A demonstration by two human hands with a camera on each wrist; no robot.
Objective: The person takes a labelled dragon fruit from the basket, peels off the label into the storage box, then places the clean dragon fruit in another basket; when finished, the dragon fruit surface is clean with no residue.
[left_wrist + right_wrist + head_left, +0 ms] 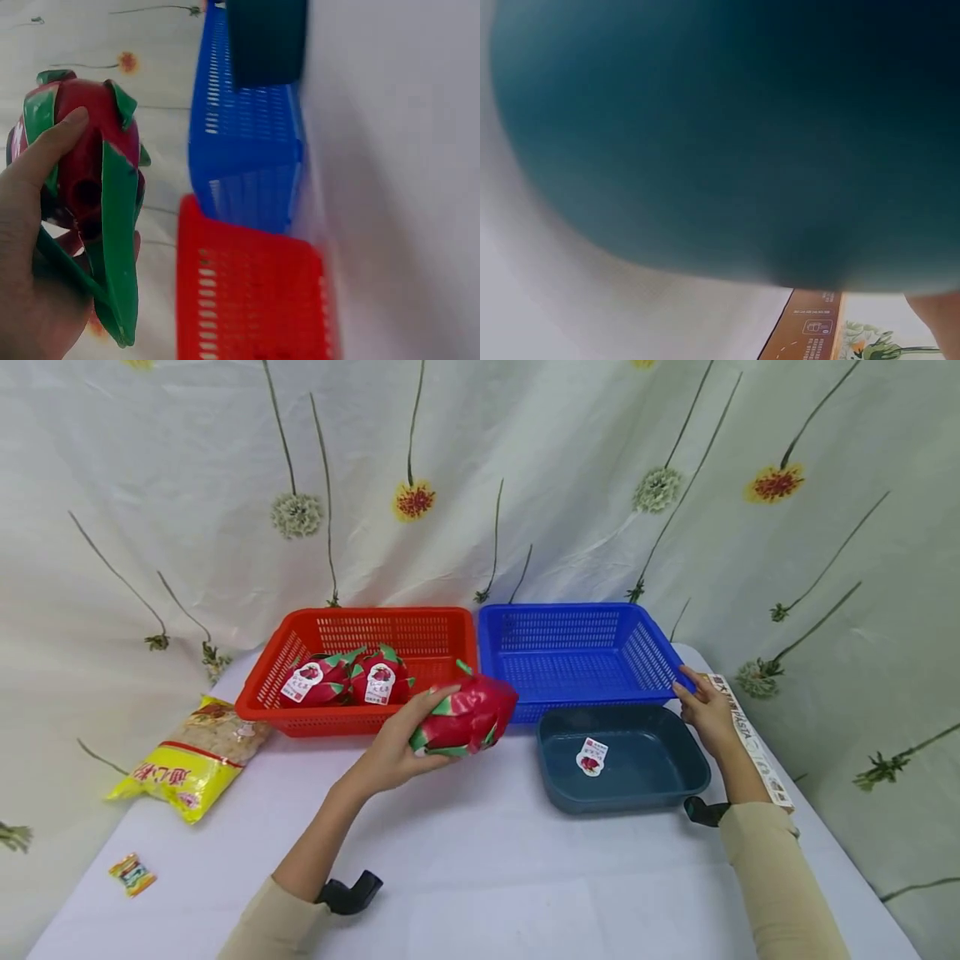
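Observation:
A pink-red dragon fruit [480, 714] with green leaf tips is held up in my left hand [401, 739], the thumb along one side in the left wrist view. It hangs above the table, between the red basket [360, 722] and the dark teal tub [626, 802]. Two more dragon fruits [318, 681] with white stickers lie in the red basket. At the front right corner of the blue basket [577, 664], my right hand [708, 714] pinches the rim. The teal tub fills most of the right wrist view and hides the right fingers there. A fruit sticker [591, 757] shows inside the tub.
A yellow pasta bag [198, 756] lies left of the red basket. Nearer the left edge is a small wrapped snack [132, 874]. A long pasta box [750, 743] lies along the right edge, partly behind my right forearm. A flowered curtain [480, 485] hangs behind.

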